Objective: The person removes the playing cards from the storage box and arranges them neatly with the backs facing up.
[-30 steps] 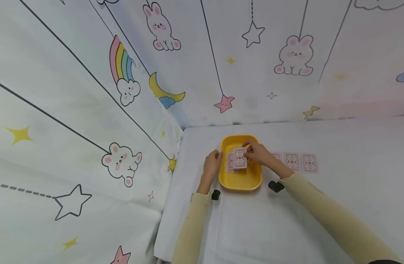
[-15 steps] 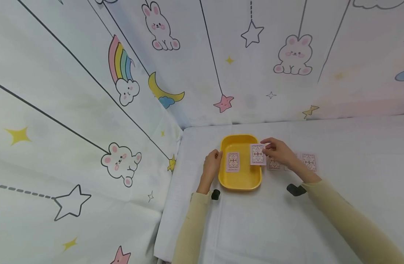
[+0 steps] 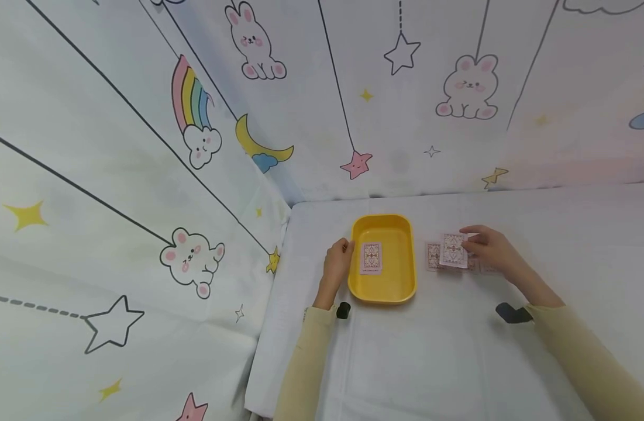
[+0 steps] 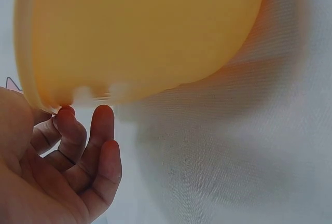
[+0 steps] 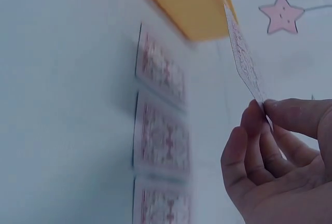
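Note:
My right hand (image 3: 487, 248) pinches a playing card (image 3: 453, 250) between thumb and fingers, its patterned back showing. In the head view that card overlaps the row of cards on the table; the right wrist view shows it raised above them. Three face-down cards make up the row, among them a near one (image 5: 162, 140) and one closest to the tray (image 3: 432, 256). At the left, my left hand (image 3: 338, 269) holds the rim of a yellow tray (image 3: 383, 295), its fingertips (image 4: 104, 123) curled up against the tray's side. One face-down card (image 3: 371, 258) lies inside the tray.
A white cloth covers the table (image 3: 422, 362). Behind and to the left hang printed sheets with bunnies, stars and a pink star (image 3: 357, 165). The table's left edge (image 3: 264, 327) runs beside the left-hand sheet.
My right hand has lifted a card out of the tray and carried it right, over the row on the table. My left hand has stayed at the tray's rim.

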`<state>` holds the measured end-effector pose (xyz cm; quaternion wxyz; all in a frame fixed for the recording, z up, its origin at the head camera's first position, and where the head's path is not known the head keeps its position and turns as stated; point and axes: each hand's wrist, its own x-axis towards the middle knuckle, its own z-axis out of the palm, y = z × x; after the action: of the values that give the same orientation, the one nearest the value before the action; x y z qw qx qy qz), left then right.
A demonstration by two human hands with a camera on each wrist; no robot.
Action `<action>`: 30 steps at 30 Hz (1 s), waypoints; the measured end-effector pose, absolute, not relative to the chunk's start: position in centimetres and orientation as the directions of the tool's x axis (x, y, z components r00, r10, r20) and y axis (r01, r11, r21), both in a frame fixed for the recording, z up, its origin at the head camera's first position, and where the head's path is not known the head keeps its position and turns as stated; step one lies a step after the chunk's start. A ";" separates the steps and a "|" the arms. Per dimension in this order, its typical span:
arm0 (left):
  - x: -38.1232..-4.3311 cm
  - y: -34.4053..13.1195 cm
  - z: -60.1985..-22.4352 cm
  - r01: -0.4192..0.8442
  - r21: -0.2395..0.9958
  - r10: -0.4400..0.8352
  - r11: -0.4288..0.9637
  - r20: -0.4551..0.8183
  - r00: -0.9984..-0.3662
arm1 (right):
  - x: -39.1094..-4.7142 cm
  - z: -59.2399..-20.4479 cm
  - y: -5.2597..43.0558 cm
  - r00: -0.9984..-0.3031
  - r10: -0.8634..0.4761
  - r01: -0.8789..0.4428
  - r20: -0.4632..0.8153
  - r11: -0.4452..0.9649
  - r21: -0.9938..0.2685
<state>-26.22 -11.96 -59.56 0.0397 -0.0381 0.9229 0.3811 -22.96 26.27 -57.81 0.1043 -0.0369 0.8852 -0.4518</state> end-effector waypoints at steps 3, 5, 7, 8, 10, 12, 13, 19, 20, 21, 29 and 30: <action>-26.2 -12.0 -59.5 -0.101 0.703 -0.043 0.704 -0.100 -0.994 | -22.6 -58.4 28.4 -0.977 -0.149 0.037 -0.155 0.598 -0.801; -26.2 -12.0 -59.5 -0.102 0.706 -0.043 0.701 -0.101 -0.994 | -22.4 -58.9 29.7 -0.977 -0.140 0.043 -0.160 0.605 -0.795; -26.1 -12.0 -59.4 -0.102 0.707 -0.041 0.700 -0.102 -0.994 | -22.2 -59.3 30.9 -0.976 -0.135 0.054 -0.168 0.602 -0.796; -26.1 -12.0 -59.5 -0.102 0.706 -0.041 0.700 -0.103 -0.994 | -22.1 -59.5 31.5 -0.976 -0.132 0.059 -0.174 0.607 -0.793; -26.2 -12.0 -59.5 -0.107 0.707 -0.044 0.699 -0.107 -0.993 | -22.0 -59.9 32.6 -0.973 -0.128 0.073 -0.191 0.614 -0.786; -26.2 -11.9 -59.4 -0.112 0.710 -0.048 0.695 -0.110 -0.993 | -21.8 -60.1 33.7 -0.970 -0.127 0.082 -0.205 0.623 -0.778; -26.2 -11.9 -59.4 -0.114 0.710 -0.048 0.695 -0.112 -0.993 | -21.7 -60.2 34.3 -0.969 -0.121 0.091 -0.214 0.632 -0.770; -26.2 -11.8 -59.3 -0.114 0.708 -0.044 0.697 -0.116 -0.992 | -21.4 -60.4 37.2 -0.967 -0.114 0.102 -0.230 0.653 -0.751; -26.2 -11.8 -59.3 -0.114 0.709 -0.045 0.696 -0.116 -0.992 | -21.3 -60.4 37.6 -0.965 -0.117 0.104 -0.237 0.654 -0.749; -26.2 -11.8 -59.3 -0.115 0.708 -0.046 0.697 -0.116 -0.992 | -21.3 -60.4 38.0 -0.964 -0.116 0.107 -0.241 0.660 -0.744; -26.1 -11.9 -59.2 -0.124 0.714 -0.049 0.689 -0.125 -0.991 | -21.2 -60.8 39.7 -0.937 -0.100 0.177 -0.335 0.691 -0.701; -26.1 -11.8 -59.2 -0.123 0.713 -0.047 0.690 -0.126 -0.991 | -21.1 -60.9 39.8 -0.935 -0.100 0.179 -0.339 0.693 -0.698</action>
<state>-26.06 -11.85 -59.18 0.0487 -0.0465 0.9180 0.3909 -21.14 39.82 -60.88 0.1784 0.0221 0.9026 -0.3913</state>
